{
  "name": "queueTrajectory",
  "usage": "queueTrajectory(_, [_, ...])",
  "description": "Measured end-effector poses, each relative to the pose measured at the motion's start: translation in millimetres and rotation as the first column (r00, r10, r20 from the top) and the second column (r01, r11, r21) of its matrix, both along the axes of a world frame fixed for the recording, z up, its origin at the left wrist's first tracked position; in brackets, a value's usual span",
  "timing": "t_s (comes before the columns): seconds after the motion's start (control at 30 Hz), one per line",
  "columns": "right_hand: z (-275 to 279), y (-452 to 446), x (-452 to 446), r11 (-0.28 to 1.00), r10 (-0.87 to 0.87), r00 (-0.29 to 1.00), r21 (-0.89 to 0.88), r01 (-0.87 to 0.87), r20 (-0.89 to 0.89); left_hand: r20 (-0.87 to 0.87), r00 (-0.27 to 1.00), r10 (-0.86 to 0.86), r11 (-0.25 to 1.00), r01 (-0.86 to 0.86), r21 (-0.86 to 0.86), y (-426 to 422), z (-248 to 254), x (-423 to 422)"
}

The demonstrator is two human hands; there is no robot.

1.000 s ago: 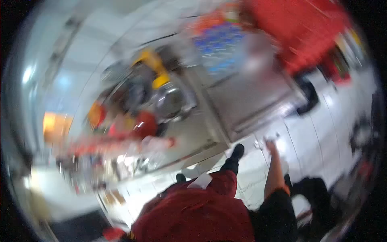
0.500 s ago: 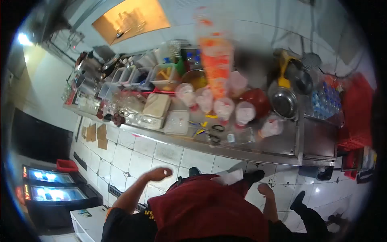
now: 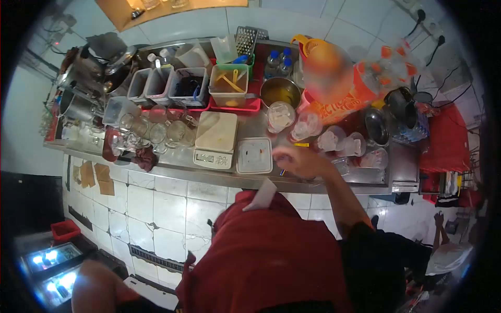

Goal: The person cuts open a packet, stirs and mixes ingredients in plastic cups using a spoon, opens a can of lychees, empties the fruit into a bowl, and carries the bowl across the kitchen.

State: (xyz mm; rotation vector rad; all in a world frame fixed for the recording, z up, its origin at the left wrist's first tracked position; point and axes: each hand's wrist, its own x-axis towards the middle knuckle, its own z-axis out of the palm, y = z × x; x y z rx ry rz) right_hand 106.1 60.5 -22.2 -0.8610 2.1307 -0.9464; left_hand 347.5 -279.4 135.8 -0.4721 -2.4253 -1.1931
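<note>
Right hand (image 3: 298,161) is over the front of the bench (image 3: 182,168), at the right edge of the white tray (image 3: 250,163); contact unclear. Fingers curled, can't tell if they grip anything. Tray sits on the bench between that hand and the kitchen scale (image 3: 216,133). Plastic cups (image 3: 352,144) to its right. Left hand out of frame, fingers' state unknown; only left arm (image 3: 94,287) shows.

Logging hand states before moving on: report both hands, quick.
Left hand: out of view, cannot be told.
Right hand: near the white tray, fingers partly curled; whether it holds anything cannot be told.
</note>
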Motion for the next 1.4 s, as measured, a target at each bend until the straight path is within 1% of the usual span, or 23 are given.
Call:
queueTrajectory(0.1, [13.1, -69.5, -41.2, 0.998, 0.016, 0.992, -0.054, -0.009, 0.128, 0.097, 0.995, 0.026, 0.999, -0.028, 0.028, -20.2, -28.1, -19.2])
queueTrajectory(0.17, [6.4, -113.5, -64.3, 0.981, 0.119, 0.989, 0.163, -0.102, -0.093, 0.123, 0.992, 0.014, 0.999, -0.018, 0.038, -39.8, -38.4, -36.7])
queueTrajectory(0.2, [15.2, -131.1, -72.6, 0.982, 0.085, 0.991, 0.174, -0.066, -0.102, 0.131, 0.991, -0.003, 0.999, -0.004, 0.05, -50.6, -42.6, -46.6])
queueTrajectory(0.27, [31.5, -157.6, -56.9, 0.98, 0.154, 0.987, 0.131, -0.148, -0.042, 0.159, 0.986, -0.054, 0.996, 0.042, 0.075, -74.8, -51.4, -63.5])
queueTrajectory(0.3, [34.9, -165.0, -50.4, 0.983, 0.131, 0.991, 0.131, -0.127, -0.019, 0.163, 0.984, -0.077, 0.995, 0.065, 0.079, -86.7, -54.1, -71.5])
queueTrajectory(0.37, [47.9, -163.4, -43.1, 0.995, 0.026, 0.996, 0.102, -0.017, -0.085, 0.164, 0.976, -0.143, 0.988, 0.13, 0.088, -109.4, -58.3, -89.1])
queueTrajectory(0.4, [62.8, -159.1, -39.3, 0.984, -0.074, 0.997, 0.161, 0.074, -0.008, 0.159, 0.97, -0.186, 0.98, 0.172, 0.098, -123.1, -60.4, -98.5])
queueTrajectory(0.47, [42.6, -132.0, -16.8, 0.959, -0.27, 0.957, 0.051, 0.277, -0.109, 0.155, 0.948, -0.279, 0.957, 0.263, 0.119, -148.9, -61.7, -112.4])
queueTrajectory(0.53, [58.6, -112.4, 16.1, 0.849, -0.522, 0.853, 0.11, 0.517, 0.021, 0.161, 0.918, -0.364, 0.929, 0.345, 0.132, -165.9, -55.8, -127.0])
queueTrajectory(0.67, [74.3, -57.9, 63.6, 0.766, -0.597, 0.8, 0.252, 0.591, -0.063, 0.128, 0.877, -0.464, 0.884, 0.447, 0.138, -168.1, -60.5, -154.5])
queueTrajectory(0.7, [74.9, -49.0, 79.4, 0.7, -0.697, 0.717, 0.217, 0.68, 0.002, 0.132, 0.857, -0.498, 0.866, 0.482, 0.134, -166.3, -57.9, -160.0])
queueTrajectory(0.73, [72.9, -43.5, 98.4, 0.635, -0.771, 0.63, 0.194, 0.748, 0.098, 0.147, 0.839, -0.524, 0.851, 0.509, 0.129, -162.6, -51.5, -165.4])
queueTrajectory(0.83, [92.9, -7.6, 106.5, 0.567, -0.799, 0.601, 0.286, 0.773, -0.039, 0.138, 0.802, -0.581, 0.814, 0.573, 0.095, -135.8, -40.3, -184.3])
queueTrajectory(0.9, [81.7, 50.7, 104.3, 0.51, -0.835, 0.537, 0.203, 0.836, -0.116, 0.126, 0.77, -0.626, 0.779, 0.624, 0.063, -114.1, -34.5, -194.7])
queueTrajectory(0.93, [69.8, 62.8, 119.9, 0.481, -0.859, 0.503, 0.18, 0.858, -0.099, 0.146, 0.753, -0.642, 0.764, 0.643, 0.048, -100.1, -26.6, -199.3])
queueTrajectory(0.97, [91.2, 67.5, 106.9, 0.418, -0.893, 0.443, 0.219, 0.882, -0.08, 0.168, 0.735, -0.657, 0.75, 0.66, 0.044, -84.9, -16.1, -204.3])
queueTrajectory(1.0, [87.8, 84.6, 106.0, 0.447, -0.878, 0.47, 0.195, 0.873, -0.093, 0.166, 0.723, -0.67, 0.735, 0.677, 0.017, -67.3, -11.7, -210.0])
queueTrajectory(1.07, [94.1, 133.1, 89.7, 0.421, -0.876, 0.442, 0.141, 0.896, -0.192, 0.129, 0.687, -0.715, 0.688, 0.724, -0.042, -31.3, -8.0, -223.6])
queueTrajectory(1.1, [76.6, 165.2, 89.4, 0.483, -0.737, 0.462, 0.095, 0.871, -0.492, 0.133, 0.664, -0.736, 0.661, 0.747, -0.067, -13.2, 0.1, -231.8])
queueTrajectory(1.17, [107.8, 191.0, 56.3, 0.377, -0.885, 0.406, 0.161, 0.912, -0.228, 0.145, 0.62, -0.771, 0.61, 0.785, -0.114, 25.9, 22.3, -246.9])
queueTrajectory(1.23, [96.3, 234.6, 28.3, 0.407, -0.855, 0.406, 0.068, 0.911, -0.323, 0.125, 0.574, -0.809, 0.546, 0.814, -0.201, 57.4, 50.6, -264.0])
queueTrajectory(1.27, [102.5, 244.1, 11.2, 0.423, -0.783, 0.46, 0.183, 0.888, -0.418, 0.127, 0.55, -0.825, 0.516, 0.826, -0.228, 69.8, 64.9, -267.6])
queueTrajectory(1.4, [85.3, 266.8, -39.2, 0.437, -0.812, 0.437, 0.092, 0.895, -0.387, 0.195, 0.483, -0.853, 0.41, 0.854, -0.319, 117.1, 126.4, -284.8])
